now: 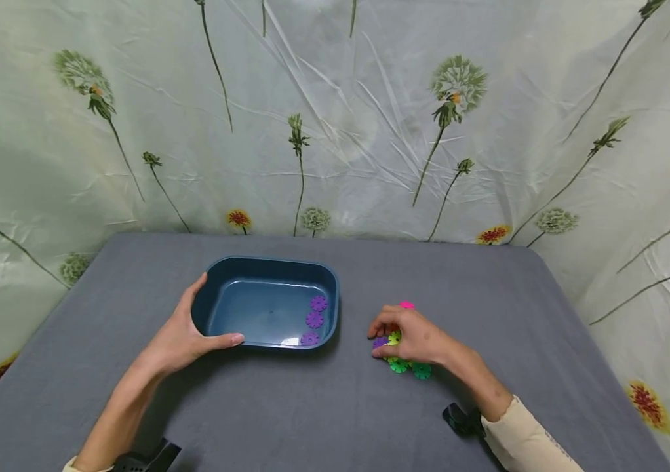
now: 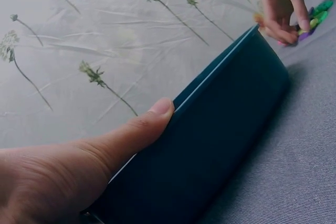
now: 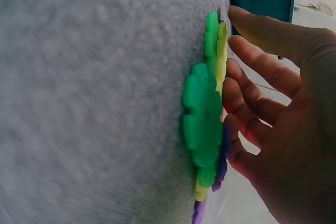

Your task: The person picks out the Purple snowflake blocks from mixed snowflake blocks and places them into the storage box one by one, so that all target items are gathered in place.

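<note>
Currently, the left end of a blue plastic tub (image 1: 264, 311) is gripped by the left hand (image 1: 184, 335), with the thumb pressed on the near rim. Three purple flower-shaped discs (image 1: 314, 320) are lined up inside, along the right end. Beside the tub, on the grey-covered table (image 1: 311, 410), a loose pile of coloured flower-shaped discs (image 1: 398, 366) is partly covered by the right hand (image 1: 413, 333), its fingers bent; whether a purple disc (image 1: 379, 342) is actually pinched cannot be told.

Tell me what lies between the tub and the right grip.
Only bare grey cloth lies between the tub and the right grip; the head view shows it.
</note>
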The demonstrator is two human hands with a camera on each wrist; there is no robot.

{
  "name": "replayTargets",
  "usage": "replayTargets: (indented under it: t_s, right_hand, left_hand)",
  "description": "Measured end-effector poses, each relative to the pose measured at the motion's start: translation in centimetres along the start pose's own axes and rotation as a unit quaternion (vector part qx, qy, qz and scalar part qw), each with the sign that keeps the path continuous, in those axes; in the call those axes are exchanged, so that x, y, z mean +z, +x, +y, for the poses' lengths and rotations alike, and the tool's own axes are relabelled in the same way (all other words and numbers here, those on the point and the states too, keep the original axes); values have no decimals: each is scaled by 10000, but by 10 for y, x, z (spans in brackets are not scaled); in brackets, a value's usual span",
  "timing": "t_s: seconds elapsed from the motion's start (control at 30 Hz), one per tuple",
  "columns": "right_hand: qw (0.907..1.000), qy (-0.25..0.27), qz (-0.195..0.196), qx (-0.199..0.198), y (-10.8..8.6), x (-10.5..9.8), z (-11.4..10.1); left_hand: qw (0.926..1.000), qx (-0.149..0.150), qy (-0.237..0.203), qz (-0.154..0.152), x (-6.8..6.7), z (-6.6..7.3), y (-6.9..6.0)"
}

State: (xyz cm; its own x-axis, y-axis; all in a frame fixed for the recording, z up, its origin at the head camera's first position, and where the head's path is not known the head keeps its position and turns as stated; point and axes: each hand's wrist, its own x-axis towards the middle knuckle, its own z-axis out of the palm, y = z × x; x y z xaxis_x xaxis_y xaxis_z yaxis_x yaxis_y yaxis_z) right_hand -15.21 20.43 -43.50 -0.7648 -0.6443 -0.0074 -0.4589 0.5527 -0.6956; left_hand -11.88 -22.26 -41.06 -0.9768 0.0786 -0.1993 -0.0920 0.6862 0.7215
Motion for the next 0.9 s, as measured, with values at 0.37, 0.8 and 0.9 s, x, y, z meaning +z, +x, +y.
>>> replayTargets:
  t_s: [0.37,0.8,0.9]
  right_hand:
    - [9985,-315,-355,262,-1,-4,-8]
    - [9957,-816,-178,408,-7,-11,-11]
    - [9952,-795,-249,521,-7,-13,-12]
  left_hand:
    - [10000,-5,-33,-49,-3,-2,-1]
    - [9999,-3,-61,-120,-2,-2,1]
    - [9999,9,-48,-109,-2,-2,1]
